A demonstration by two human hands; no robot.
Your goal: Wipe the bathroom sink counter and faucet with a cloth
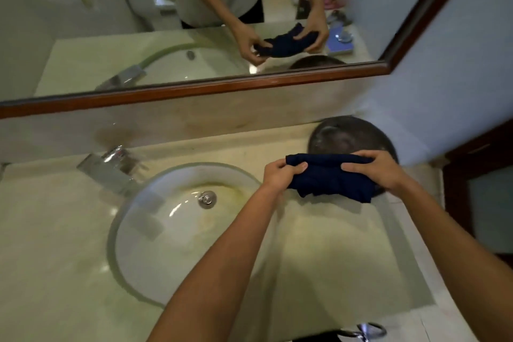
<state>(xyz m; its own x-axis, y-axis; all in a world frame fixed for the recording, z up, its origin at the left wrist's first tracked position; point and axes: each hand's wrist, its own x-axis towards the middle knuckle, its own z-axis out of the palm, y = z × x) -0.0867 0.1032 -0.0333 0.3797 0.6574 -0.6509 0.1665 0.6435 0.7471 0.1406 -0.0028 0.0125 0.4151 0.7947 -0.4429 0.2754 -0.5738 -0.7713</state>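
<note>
A dark navy cloth (331,179) is bunched between both hands, held in the air above the pale stone counter (50,230) to the right of the basin. My left hand (280,173) grips its left end and my right hand (374,171) grips its right end. The round white sink (155,244) with a metal drain (206,198) lies in the middle of the counter. A chrome faucet (111,168) stands at the sink's back left, its spout reaching over the rim.
A dark round tray (338,137) sits on the counter's back right corner, partly behind the cloth. A wood-framed mirror (194,89) runs along the back wall. A dark wooden door frame (458,175) is at the right. A metal ring (366,330) hangs at the counter's front edge.
</note>
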